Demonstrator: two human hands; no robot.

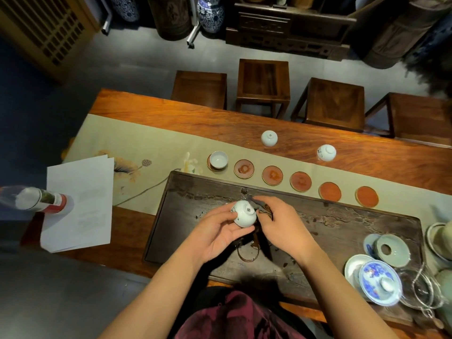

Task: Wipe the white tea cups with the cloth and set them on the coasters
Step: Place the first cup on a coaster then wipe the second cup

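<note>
My left hand point(215, 231) cradles a white tea cup point(243, 214), bottom up, above the dark wooden tea tray point(190, 192). Pressed against the cup's right side is a dark cloth point(260, 207), which my right hand point(278, 221) grips. Another white cup point(218, 159) stands upright on the leftmost coaster point(210, 166). Several bare red coasters run in a row to its right, from one point(243, 168) to the last point(366, 196). Two more white cups point(269, 138) point(326, 152) rest upside down on the table beyond the row.
White paper sheets point(80, 204) and a lying bottle point(36, 199) are at the left. Blue-and-white lidded bowls and saucers point(380, 281), a celadon ring point(392, 249) and glassware point(423, 289) crowd the tray's right end. Wooden stools point(263, 81) stand behind the table.
</note>
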